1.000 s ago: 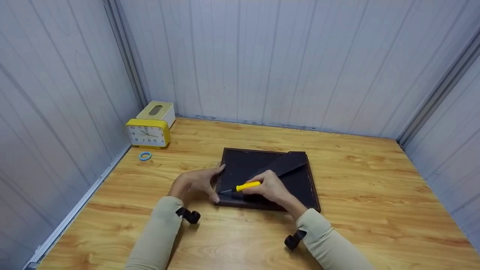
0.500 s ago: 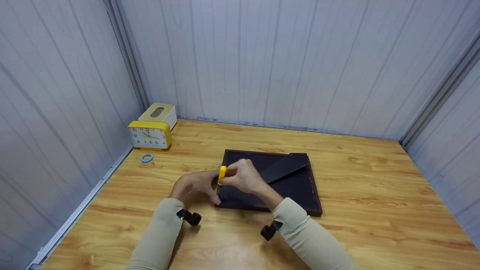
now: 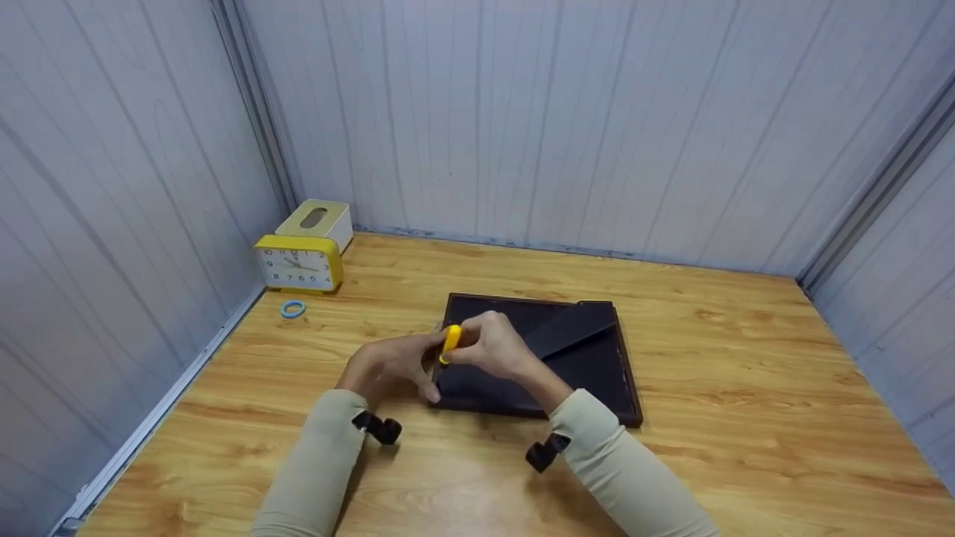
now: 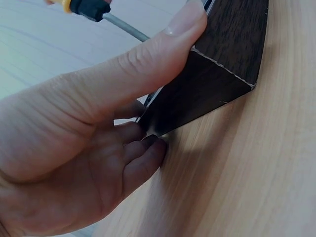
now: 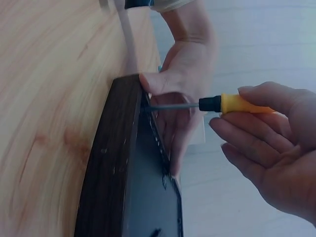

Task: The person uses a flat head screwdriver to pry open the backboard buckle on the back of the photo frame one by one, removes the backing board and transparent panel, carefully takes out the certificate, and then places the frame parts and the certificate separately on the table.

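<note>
A dark picture frame (image 3: 574, 391) lies face down on the wooden table, its black stand flap (image 3: 574, 332) slanting across the back. My left hand (image 3: 399, 359) holds the frame's near left corner; in the left wrist view the thumb lies over the rim and the curled fingers touch the side wall. Between thumb and fingers, my right hand (image 3: 496, 347) pinches the yellow handle of a screwdriver (image 5: 239, 103). Its shaft points down to the frame's back, just inside the rim near that corner. What the tip meets is too dim to make out.
Toward the back left stand a yellow alarm clock (image 3: 298, 265) and a tissue box (image 3: 317, 220). A blue ring (image 3: 292, 309) lies in front of the clock. Panelled walls (image 3: 522, 134) enclose the table (image 3: 746, 388) at the back and sides.
My right hand has moved left toward the frame's left edge, and the screwdriver has swung from a low slant to nearly upright. My left hand keeps its place at the corner.
</note>
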A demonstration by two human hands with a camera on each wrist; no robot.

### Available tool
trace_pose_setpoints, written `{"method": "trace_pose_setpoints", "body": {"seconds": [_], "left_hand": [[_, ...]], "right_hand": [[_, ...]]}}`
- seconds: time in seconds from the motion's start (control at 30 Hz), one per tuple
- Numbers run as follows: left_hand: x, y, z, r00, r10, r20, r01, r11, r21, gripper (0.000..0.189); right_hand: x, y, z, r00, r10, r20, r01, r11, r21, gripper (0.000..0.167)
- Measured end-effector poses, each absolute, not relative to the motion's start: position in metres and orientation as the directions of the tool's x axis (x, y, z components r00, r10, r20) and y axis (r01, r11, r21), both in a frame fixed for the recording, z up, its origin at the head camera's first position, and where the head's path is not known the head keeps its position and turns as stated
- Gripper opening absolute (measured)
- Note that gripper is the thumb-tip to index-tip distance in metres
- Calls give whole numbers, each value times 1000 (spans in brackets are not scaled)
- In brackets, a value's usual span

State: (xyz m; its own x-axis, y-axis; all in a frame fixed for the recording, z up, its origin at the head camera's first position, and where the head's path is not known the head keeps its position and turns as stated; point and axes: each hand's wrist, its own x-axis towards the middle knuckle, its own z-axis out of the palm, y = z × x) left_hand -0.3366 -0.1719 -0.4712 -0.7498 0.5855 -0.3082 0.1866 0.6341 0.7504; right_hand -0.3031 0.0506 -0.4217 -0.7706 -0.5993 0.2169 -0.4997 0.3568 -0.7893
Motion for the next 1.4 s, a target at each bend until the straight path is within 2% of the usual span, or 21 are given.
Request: {"method": "trace_pose_setpoints", "body": {"seconds": [0.23,0.57,0.83,1.13,1.4], "left_hand": [[-337,-173,-467,-768,536,-351,151,684,714,133],[-335,-174,-468,-747,564,-352,176,679,713,128],[-333,-168,-471,-742,551,-383,177,711,681,122],[-335,-156,-465,-721,546,-426,177,740,649,122],[-332,-157,-463,-721,511,-469,120,757,642,122]], "right_hand": [[-306,72,-429,-778,-611,146,-438,361,-823,11],[-305,87,-448,-808,-575,126,-312,237,-920,13],[-299,83,-439,-784,-607,130,-384,310,-870,8],[-301,92,-436,-811,-575,108,-351,329,-877,15],[-299,96,-443,-815,-570,105,-323,296,-899,16]]}}
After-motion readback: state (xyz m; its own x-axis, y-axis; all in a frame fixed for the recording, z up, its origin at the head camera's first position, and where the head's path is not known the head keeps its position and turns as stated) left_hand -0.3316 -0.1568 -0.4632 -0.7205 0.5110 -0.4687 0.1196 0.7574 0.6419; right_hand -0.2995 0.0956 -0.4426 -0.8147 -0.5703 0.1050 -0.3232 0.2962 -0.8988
